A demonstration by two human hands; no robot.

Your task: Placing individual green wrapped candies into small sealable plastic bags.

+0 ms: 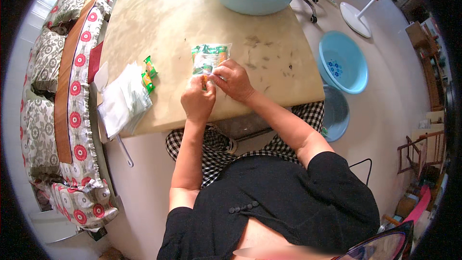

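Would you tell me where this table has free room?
Bare beige tabletop lies between the light blue plastic basin and the loose green wrapped packets, and, dark marks aside, between the right hand and the tabletop's right edge. Crowded: lower left, by translucent plastic bags; centre, by the left hand and clear filled bag.

Open tabletop [276, 79] right of packet [210, 57], blue basin [255, 2] blocking far edge, plastic bags [122, 98] crowding left, their height unclear
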